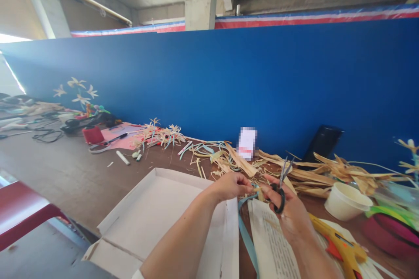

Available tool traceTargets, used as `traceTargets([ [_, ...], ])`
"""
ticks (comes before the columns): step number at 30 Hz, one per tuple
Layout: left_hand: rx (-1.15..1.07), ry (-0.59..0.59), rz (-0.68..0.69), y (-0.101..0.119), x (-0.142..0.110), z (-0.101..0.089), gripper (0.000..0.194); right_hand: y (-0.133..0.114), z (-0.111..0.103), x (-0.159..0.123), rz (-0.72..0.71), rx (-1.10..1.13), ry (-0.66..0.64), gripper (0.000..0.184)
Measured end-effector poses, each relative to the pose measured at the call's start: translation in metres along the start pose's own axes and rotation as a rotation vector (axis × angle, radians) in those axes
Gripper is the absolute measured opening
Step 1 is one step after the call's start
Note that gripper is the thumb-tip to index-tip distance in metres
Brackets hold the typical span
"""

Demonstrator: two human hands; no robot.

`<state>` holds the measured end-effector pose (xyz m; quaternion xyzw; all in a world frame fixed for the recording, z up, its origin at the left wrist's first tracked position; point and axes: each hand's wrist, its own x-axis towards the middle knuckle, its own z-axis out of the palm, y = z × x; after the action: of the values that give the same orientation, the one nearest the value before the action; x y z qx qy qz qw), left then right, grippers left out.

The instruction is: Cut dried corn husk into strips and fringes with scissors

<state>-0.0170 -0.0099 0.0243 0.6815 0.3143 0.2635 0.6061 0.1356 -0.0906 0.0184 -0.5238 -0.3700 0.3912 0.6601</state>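
My left hand (231,185) is closed in a pinch above the edge of a white box lid (157,213). A small pale strip (258,189), seemingly dried husk, lies between its fingertips and those of my right hand (290,211). Black-handled scissors (279,196) hang on the right hand's fingers, blades pointing up and away from the strip. A light blue ribbon (247,231) runs down below the hands, beside a printed sheet (273,239) under my right wrist. Loose dried husk strips (242,161) lie just beyond both hands.
A yellow glue gun (343,244), a white cup (347,200) and a magenta bowl (389,233) stand at right. A dark phone-like object (324,144) leans on the blue partition (196,87). Husk flowers (160,135) lie at back left; a red chair (26,213) is at left.
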Motion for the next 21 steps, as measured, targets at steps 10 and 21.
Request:
traceTargets([
  [10,-0.237,0.004,-0.042,0.005,0.002,0.008,0.038,0.001,-0.001,-0.001,-0.045,0.004,0.041,0.052],
  [21,-0.181,0.184,-0.047,0.012,0.0,0.021,0.024,0.001,-0.002,0.0,-0.069,-0.164,0.065,0.056],
])
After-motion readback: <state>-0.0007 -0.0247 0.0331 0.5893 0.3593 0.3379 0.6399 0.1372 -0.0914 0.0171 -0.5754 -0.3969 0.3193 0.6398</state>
